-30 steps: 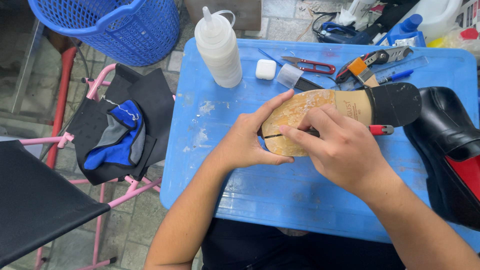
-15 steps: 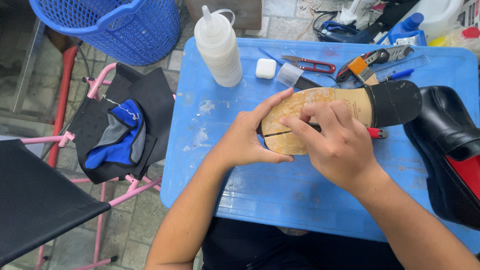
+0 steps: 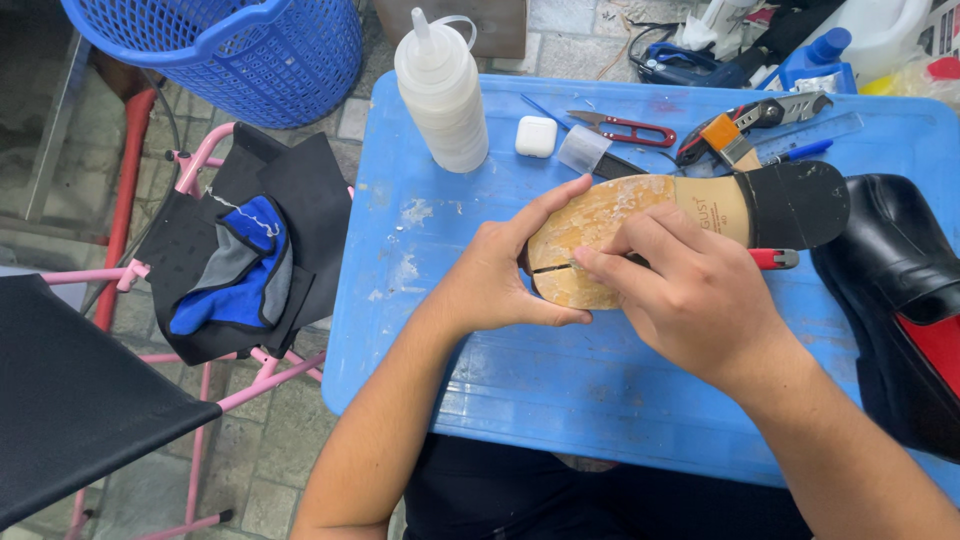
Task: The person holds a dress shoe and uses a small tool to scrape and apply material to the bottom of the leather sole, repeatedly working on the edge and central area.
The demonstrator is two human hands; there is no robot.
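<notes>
A shoe lies sole up on the blue table (image 3: 560, 380); its tan sole (image 3: 590, 222) has a dark slit across the toe area and ends in a black heel (image 3: 800, 205). My left hand (image 3: 495, 280) cups the toe end of the shoe, thumb under and fingers over its edge. My right hand (image 3: 690, 290) rests on the sole, fingertips pressed at the slit, gripping a thin tool whose red end (image 3: 778, 259) pokes out to the right.
A white squeeze bottle (image 3: 443, 90), small white case (image 3: 536, 136), red scissors (image 3: 625, 127), utility knife (image 3: 760, 115) and ruler lie at the table's back. A black shoe (image 3: 900, 290) sits right. A blue basket (image 3: 240, 50) and pink rack with black sheets (image 3: 240, 250) stand left.
My right hand's fingers have shifted slightly along the slit on the sole. The left hand keeps the same grip on the toe end.
</notes>
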